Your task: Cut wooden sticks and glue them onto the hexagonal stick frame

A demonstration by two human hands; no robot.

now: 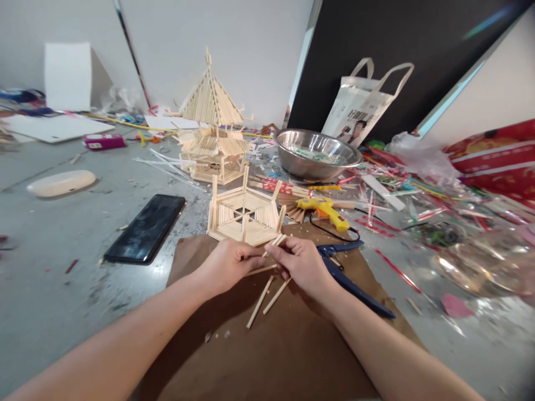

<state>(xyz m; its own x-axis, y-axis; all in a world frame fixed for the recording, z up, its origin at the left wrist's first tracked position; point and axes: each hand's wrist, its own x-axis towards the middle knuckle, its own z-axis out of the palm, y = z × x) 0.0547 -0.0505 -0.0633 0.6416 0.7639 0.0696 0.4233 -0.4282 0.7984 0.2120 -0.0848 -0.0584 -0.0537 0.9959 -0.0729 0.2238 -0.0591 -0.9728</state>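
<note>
Short wooden sticks (276, 241) are pinched in the fingers of my right hand (304, 263), side by side and slanted. My left hand (225, 266) is closed at their lower end, its fingertips meeting those of the right; part of its grip is hidden. Under the hands, several loose sticks (259, 302) lie on a brown sheet (251, 362). Just beyond stands a six-sided stick frame (228, 220) with upright corner posts. Behind it rises a tiered pagoda model (213, 106) made of similar sticks.
A yellow glue gun (326, 213) and blue-handled cutters (355, 287) lie to the right. At left are a black phone (146, 228) and a white oval case (62, 182). A steel bowl (317, 161), a paper bag (355, 106) and scattered scraps fill the back right.
</note>
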